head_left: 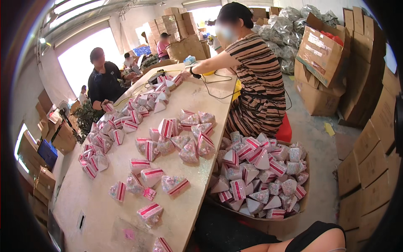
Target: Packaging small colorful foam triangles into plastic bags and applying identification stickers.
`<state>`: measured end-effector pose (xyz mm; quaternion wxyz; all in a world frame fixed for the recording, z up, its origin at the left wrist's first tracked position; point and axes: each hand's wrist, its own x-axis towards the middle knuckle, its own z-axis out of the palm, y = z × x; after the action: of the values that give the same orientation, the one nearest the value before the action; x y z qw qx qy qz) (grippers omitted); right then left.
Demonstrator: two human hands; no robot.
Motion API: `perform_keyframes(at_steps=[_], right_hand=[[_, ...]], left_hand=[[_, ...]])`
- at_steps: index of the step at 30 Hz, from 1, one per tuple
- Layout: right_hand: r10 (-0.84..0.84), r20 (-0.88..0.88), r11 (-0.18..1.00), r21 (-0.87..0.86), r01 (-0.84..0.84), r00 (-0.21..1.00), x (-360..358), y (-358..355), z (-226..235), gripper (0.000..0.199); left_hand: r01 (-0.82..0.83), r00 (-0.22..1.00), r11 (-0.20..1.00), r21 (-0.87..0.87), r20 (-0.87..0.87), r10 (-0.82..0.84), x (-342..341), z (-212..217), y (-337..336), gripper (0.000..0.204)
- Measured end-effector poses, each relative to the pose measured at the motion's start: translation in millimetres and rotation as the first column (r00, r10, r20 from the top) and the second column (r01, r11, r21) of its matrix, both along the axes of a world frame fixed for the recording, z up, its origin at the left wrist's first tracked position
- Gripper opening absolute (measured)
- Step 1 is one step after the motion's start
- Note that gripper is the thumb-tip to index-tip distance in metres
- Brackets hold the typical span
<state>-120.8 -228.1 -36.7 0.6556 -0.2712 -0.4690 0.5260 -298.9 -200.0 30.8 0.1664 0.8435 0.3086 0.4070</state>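
Note:
Neither of my hands shows; only part of my right arm [268, 246] crosses the lower edge, bare below a black sleeve. Toy cake slices with red-and-white striped edges and glittery sides lie across the pale table [100, 214]. At the bottom edge, one cake slice [161, 245] is partly cut off, and whether a hand touches it is hidden. Beside it lies a clear plastic bag [140, 240] with a pink print. Another cake slice [150, 213] rests just beyond, near a small pink tag [149, 193].
A large carton [308, 185] heaped with cake slices stands right of the table. Across the table, a person in black [110, 84] touches a slice; a person in stripes [260, 71] works at the far right edge. Cables [210, 90] lie there. Stacked cartons [367, 168] line the right.

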Motion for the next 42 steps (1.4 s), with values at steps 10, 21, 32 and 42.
perform_keyframes(at_steps=[10,21,32,42], right_hand=[[0.361,-0.222,0.932,0.096,-0.349,0.906,18,5,3,0.028],[0.061,0.225,0.969,0.219,-0.111,0.973,28,3,21,0.018],[0.199,0.589,0.948,0.085,-0.305,0.783,45,-10,29,0.013],[0.158,0.486,0.967,0.101,-0.235,0.860,41,-7,16,0.013]], left_hand=[[0.123,0.990,0.928,0.352,0.026,-0.141,16,-27,5,0.025],[0.074,0.997,0.917,0.392,-0.006,-0.077,-10,-71,19,0.027],[0.411,0.834,0.906,0.098,-0.440,-0.332,17,0,20,0.012],[0.285,0.886,0.956,0.074,-0.400,-0.234,7,-6,3,0.038]])
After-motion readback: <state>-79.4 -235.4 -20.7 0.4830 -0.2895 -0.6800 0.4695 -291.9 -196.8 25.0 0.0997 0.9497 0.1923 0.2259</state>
